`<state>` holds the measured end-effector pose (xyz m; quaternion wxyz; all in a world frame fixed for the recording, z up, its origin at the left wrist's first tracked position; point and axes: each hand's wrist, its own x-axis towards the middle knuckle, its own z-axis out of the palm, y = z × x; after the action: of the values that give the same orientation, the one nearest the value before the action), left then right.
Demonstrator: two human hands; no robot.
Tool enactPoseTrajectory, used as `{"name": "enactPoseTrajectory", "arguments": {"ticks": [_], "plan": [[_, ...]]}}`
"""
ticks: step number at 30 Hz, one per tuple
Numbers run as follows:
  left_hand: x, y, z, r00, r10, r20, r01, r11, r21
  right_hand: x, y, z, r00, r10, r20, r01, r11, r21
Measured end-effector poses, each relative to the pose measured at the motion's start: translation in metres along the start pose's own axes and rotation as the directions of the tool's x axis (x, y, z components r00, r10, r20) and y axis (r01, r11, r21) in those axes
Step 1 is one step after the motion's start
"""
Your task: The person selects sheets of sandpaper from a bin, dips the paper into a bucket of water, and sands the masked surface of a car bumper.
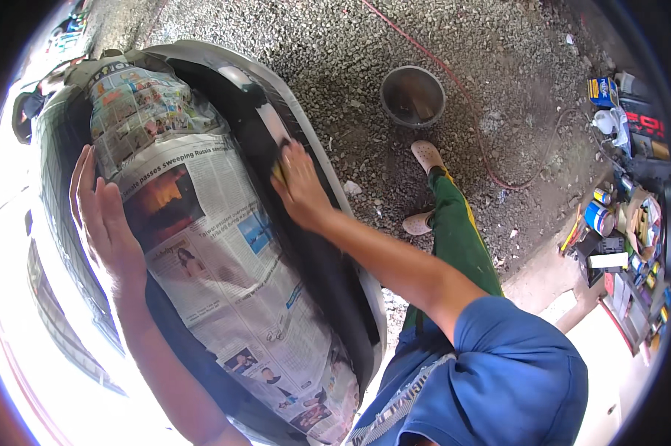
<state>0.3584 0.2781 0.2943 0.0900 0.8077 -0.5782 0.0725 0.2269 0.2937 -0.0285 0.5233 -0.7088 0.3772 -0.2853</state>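
Note:
My right hand point(303, 190) presses down on a dark vehicle body panel point(306, 256), its fingers over a small yellow pad. Only a sliver of this pad point(279, 172) shows at the finger edge, so I cannot tell its exact kind. Just beyond the fingers, a pale patch point(271, 123) runs along the panel. Newspaper sheets point(209, 297) cover the middle of the vehicle part to the left. At the newspaper's left edge, my left hand point(107, 227) is open with its fingers extended, holding nothing; whether it touches the surface is unclear.
A round bucket point(411, 97) with brownish contents stands on the gravel point(335, 44). A red hose point(462, 85) winds across the ground. Cans, including a blue and white can point(598, 217), and boxes are piled at the right. My feet in pale clogs point(427, 157) stand beside the vehicle.

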Motion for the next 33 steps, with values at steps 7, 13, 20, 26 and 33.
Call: {"name": "enactPoseTrajectory", "arguments": {"ticks": [7, 13, 20, 26, 33], "plan": [[0.013, 0.014, 0.004, 1.000, -0.002, 0.020, 0.003, 0.998, -0.069, 0.076, 0.010, 0.007, 0.987, -0.002, -0.160, 0.000, 1.000, -0.013], [0.008, 0.010, 0.007, 0.998, -0.057, 0.026, 0.060, 0.993, -0.101, 0.079, 0.021, -0.004, 0.998, 0.066, -0.002, -0.065, 0.992, 0.110], [-0.003, 0.006, -0.002, 0.997, -0.064, 0.032, 0.066, 0.995, -0.069, 0.040, 0.013, 0.002, 0.976, 0.200, 0.086, -0.210, 0.970, 0.124], [0.011, 0.013, 0.010, 0.999, -0.019, 0.035, 0.023, 0.994, -0.108, 0.115, 0.034, -0.011, 0.985, 0.163, 0.060, -0.170, 0.972, 0.161], [0.005, 0.009, 0.003, 0.997, -0.067, 0.039, 0.071, 0.994, -0.085, -0.050, 0.015, -0.013, 0.987, 0.118, 0.107, -0.109, 0.990, -0.084]]}}
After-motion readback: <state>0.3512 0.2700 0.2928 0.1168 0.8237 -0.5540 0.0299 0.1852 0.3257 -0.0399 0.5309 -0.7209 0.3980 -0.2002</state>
